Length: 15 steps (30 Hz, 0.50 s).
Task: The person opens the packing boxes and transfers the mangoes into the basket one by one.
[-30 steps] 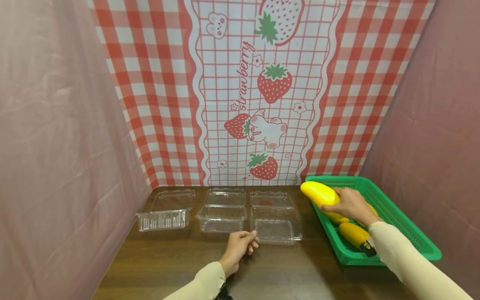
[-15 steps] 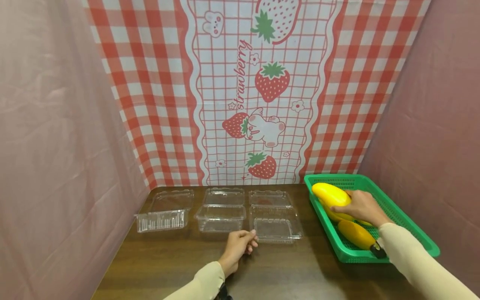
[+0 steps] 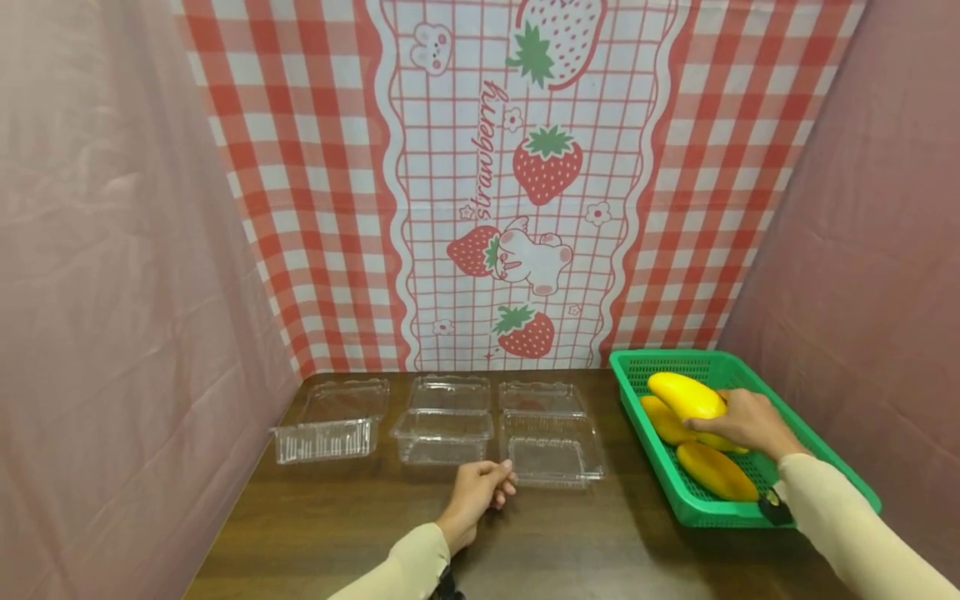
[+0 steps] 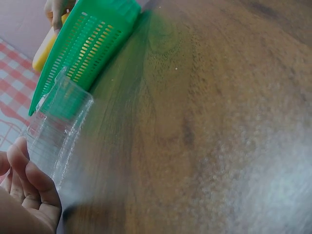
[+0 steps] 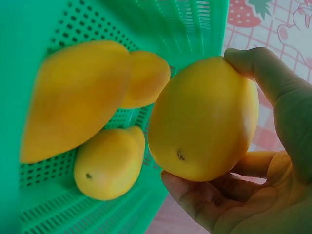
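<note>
My right hand (image 3: pixel 750 419) grips a yellow mango (image 3: pixel 681 395) over the green basket (image 3: pixel 825 467), thumb on one side and fingers on the other. In the right wrist view the held mango (image 5: pixel 202 119) hangs apart from a large mango (image 5: pixel 80 97), a partly hidden mango (image 5: pixel 146 80) and a smaller mango (image 5: pixel 109 163) lying in the basket. My left hand (image 3: pixel 474 497) rests low over the table, fingers loosely curled, at the front left corner of the right-hand clear plastic container (image 3: pixel 551 458). Whether its fingertips touch the container I cannot tell.
Two more clear hinged containers, the middle one (image 3: pixel 442 450) and the left one (image 3: pixel 326 442), stand with lids opened back on the wooden table (image 3: pixel 337 533). A checked strawberry cloth (image 3: pixel 517 183) hangs behind. Pink curtains (image 3: pixel 847 250) flank both sides.
My right hand has moved the mango rightward and slightly down, from the basket's left rim to above its inside, uncovering another mango beneath. The left hand has stayed in place.
</note>
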Tool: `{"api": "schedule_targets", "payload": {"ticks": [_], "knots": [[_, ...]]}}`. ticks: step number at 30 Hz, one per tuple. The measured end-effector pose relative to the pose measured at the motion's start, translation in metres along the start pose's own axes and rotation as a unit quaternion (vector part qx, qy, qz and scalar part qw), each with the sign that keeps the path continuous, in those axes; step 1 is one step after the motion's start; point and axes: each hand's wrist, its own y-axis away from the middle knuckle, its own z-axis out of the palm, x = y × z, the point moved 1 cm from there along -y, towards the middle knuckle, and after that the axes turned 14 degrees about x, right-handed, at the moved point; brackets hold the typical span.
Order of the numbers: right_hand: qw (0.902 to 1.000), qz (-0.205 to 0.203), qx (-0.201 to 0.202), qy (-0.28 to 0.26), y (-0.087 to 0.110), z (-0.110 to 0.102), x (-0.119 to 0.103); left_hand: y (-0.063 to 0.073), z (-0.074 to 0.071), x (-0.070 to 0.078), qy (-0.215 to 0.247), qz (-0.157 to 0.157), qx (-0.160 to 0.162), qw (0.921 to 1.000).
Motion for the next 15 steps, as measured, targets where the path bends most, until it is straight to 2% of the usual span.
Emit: {"api": "schedule_targets", "payload": {"ticks": [15], "knots": [[0.9991,0.031,-0.004,0.029,0.007,-0.015,0.027,0.003,-0.001,0.004,0.007,0.005,-0.003,1.0000]]}}
